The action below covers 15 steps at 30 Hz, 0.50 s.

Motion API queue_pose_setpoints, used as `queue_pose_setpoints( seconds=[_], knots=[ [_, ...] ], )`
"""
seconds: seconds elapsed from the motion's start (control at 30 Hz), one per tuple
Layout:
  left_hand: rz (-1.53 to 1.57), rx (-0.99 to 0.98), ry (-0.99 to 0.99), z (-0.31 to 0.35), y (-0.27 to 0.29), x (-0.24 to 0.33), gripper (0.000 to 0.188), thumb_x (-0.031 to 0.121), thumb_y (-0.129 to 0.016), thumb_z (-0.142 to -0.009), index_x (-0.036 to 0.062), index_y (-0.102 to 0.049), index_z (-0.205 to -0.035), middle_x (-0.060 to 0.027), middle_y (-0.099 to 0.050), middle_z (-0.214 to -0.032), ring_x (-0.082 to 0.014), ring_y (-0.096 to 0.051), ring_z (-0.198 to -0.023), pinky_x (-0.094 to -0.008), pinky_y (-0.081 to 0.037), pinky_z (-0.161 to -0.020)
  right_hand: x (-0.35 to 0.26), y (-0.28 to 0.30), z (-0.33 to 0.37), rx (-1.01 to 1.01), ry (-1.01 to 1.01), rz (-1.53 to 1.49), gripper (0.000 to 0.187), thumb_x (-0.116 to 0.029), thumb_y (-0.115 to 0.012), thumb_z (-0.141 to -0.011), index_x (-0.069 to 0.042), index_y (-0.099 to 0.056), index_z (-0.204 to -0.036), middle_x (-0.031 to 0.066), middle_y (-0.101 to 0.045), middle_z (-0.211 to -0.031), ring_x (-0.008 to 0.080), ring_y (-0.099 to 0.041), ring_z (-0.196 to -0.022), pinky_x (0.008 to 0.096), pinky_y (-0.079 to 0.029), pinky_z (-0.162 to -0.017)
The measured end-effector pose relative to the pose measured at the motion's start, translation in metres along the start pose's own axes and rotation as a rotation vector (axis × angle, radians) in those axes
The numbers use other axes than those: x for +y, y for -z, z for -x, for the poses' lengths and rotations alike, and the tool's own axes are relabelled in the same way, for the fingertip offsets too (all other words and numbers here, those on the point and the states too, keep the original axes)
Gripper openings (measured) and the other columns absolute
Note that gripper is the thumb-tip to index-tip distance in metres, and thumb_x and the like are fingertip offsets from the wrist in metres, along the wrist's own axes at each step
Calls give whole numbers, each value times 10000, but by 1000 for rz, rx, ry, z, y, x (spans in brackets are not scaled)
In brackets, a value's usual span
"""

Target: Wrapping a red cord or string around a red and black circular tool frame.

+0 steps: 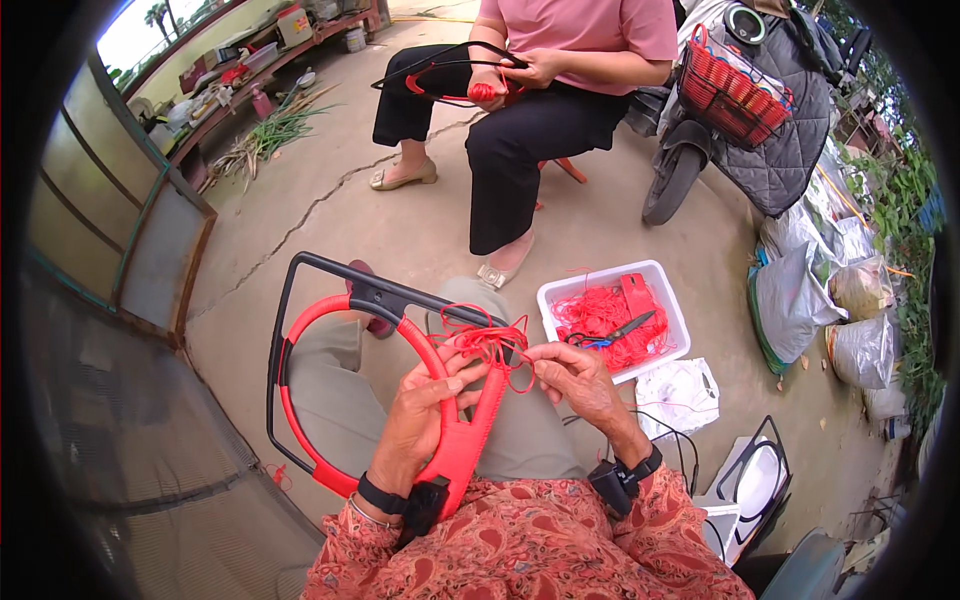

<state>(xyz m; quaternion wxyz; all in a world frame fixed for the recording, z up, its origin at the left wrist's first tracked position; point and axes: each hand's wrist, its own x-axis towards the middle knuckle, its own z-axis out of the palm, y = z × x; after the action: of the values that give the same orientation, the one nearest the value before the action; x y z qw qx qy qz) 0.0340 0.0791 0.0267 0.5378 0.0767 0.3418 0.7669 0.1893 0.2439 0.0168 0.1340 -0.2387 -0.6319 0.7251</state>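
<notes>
Across my lap rests a black tubular frame (277,350) with a rounded inner ring (300,425), most of it wrapped in red cord or strip. My left hand (413,412) is closed round the red-wrapped side of the ring, its thumb near the upper end. A loose bundle of thin red cord (488,342) hangs in loops at that wrapped bar, beside the black top rail. At the bundle's right edge my right hand (578,388) pinches the red cord between thumb and forefinger. Both wrists wear black straps with small devices.
A white tub (683,318) of tangled red cord stands right of my knees, dark scissors (625,330) on top. Beside it lie a white plastic bag (680,395) and another black frame (770,470). Opposite sits a person (520,130) holding a similar frame. A scooter (690,170) stands behind.
</notes>
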Motion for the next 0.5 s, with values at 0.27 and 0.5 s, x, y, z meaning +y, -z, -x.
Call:
queue_pose_setpoints(
  seconds=[0.27,0.5],
  knots=[
    [4,-3,48,5,2,0,532,-29,-580,-807,-17,-403,-1308,-171,-533,-1262,-300,-570,-1135,-378,-511,-870,0,-20,-19,64,99,24,229,-82,-572,-922,-10,-622,-1134,-72,-518,-752,4,-437,-629,169,-372,-546],
    [3,-171,127,1,8,4,629,-45,-565,-775,-64,-333,-1359,-196,-482,-1310,-293,-560,-1151,-281,-483,-828,-15,-2,-36,-284,152,149,484,-116,-586,-898,-18,-442,-1349,-66,-480,-776,40,-437,-667,204,-381,-586]
  ],
)
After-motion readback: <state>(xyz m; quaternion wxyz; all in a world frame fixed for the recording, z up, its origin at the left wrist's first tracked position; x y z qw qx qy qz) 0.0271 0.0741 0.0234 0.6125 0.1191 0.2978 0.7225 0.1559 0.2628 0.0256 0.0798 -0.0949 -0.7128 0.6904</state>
